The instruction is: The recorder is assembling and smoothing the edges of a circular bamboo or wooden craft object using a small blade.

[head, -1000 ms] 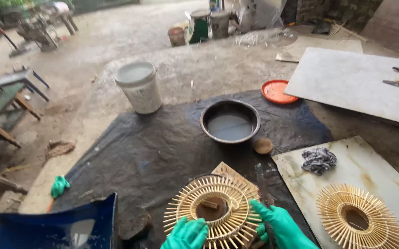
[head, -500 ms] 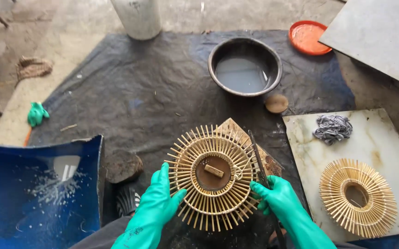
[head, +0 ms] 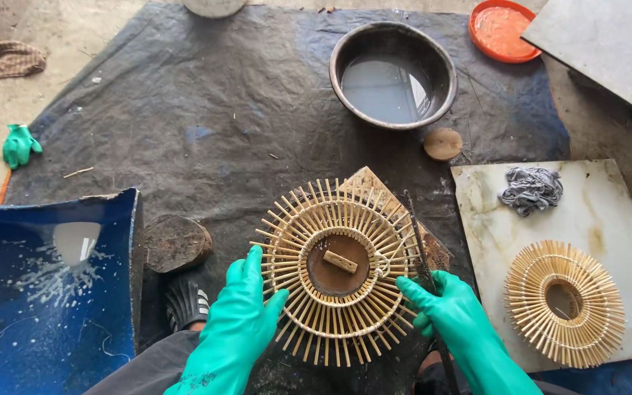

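Down on the dark tarp, you held the round bamboo-stick wheel between both gloved hands, and it lay flat over a small wooden board just in front of your knees. Your left hand, in its green rubber glove, had its fingers stretched nearly straight and pressed against the wheel's lower left rim, thumb hooked up to the sticks, so it steadied the piece more than it gripped it. Your right hand was curled closed around a thin dark tool whose shaft ran up along the wheel's right edge, while its forefinger reached out to touch the stick tips there. A small wooden block sat in the wheel's brown centre. Beyond the wheel stood a dark metal basin holding grey water, with a small wooden disc just beside it and an orange lid near the tarp's far corner. To your right a pale stone slab carried a second bamboo wheel and a crumpled grey rag, well apart from each other. On your left stood a blue curved container, with a spare green glove farther off at the tarp's edge.
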